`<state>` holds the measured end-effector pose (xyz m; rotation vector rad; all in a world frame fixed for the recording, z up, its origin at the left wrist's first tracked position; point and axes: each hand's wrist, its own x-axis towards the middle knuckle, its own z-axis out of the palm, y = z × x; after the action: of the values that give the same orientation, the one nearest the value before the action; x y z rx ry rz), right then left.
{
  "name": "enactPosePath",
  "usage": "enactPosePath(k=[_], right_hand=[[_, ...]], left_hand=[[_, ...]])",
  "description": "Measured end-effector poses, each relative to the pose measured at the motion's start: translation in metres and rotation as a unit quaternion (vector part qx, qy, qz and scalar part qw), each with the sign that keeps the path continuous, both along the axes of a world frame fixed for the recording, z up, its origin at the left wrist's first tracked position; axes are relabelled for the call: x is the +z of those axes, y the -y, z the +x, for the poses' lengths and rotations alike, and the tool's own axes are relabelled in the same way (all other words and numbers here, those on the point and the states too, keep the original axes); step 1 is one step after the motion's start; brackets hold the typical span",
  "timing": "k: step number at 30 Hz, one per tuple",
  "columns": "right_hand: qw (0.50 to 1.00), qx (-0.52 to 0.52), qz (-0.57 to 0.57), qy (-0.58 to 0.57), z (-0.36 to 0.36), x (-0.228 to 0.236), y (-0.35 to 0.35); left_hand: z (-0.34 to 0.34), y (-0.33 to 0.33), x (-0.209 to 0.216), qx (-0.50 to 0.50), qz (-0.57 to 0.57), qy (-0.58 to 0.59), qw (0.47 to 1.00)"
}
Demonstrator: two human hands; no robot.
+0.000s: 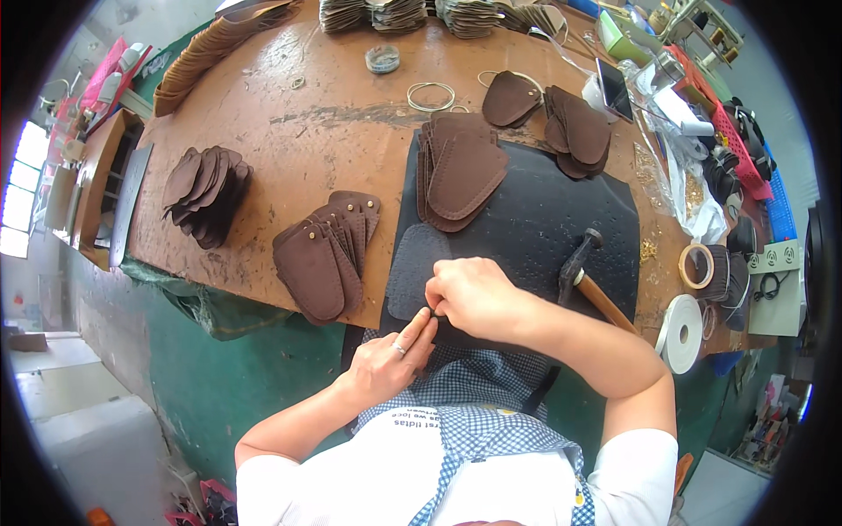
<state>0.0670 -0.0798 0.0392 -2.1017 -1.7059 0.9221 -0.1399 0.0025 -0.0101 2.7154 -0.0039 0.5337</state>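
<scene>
A grey-backed leather piece [419, 267] with a rounded outline lies on the black mat [526, 210]. At its lower right edge my two hands meet. My left hand [393, 358], with a ring on one finger, has its fingers stretched toward that edge. My right hand [474, 294] is closed, its fingertips pinched at the same spot; a tiny dark thing shows there, too small to name. Above lies a stack of brown leather pieces [460, 171] with stitch holes along their edges. A hammer [601, 298] with a wooden handle rests right of my right hand.
Fanned brown pieces with brass studs [316, 263] and a darker pile [206, 193] lie left on the table [289, 149]. More brown stacks [576, 131] sit at the back right. Rolls of tape [682, 335], a phone [614, 89] and baskets [744, 153] crowd the right side.
</scene>
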Motion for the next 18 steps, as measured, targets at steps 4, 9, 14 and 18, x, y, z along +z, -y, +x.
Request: enactPosePath(k=[4, 9, 14, 18], right_hand=[[0.992, -0.02, 0.127, -0.005, -0.004, -0.005, 0.022], [0.971, -0.082, 0.222, -0.028, -0.014, -0.014, 0.032], [0.985, -0.076, 0.155, -0.024, -0.011, -0.005, 0.022], [0.999, -0.043, 0.02, -0.026, 0.0, 0.002, 0.005]], left_hand=[[0.0, -0.001, -0.002, -0.002, -0.002, 0.011, 1.0], [-0.001, -0.002, -0.003, -0.007, 0.004, 0.015, 1.0], [-0.003, -0.004, -0.003, -0.012, 0.003, 0.007, 1.0], [-0.001, -0.003, -0.002, -0.017, 0.008, 0.005, 1.0]])
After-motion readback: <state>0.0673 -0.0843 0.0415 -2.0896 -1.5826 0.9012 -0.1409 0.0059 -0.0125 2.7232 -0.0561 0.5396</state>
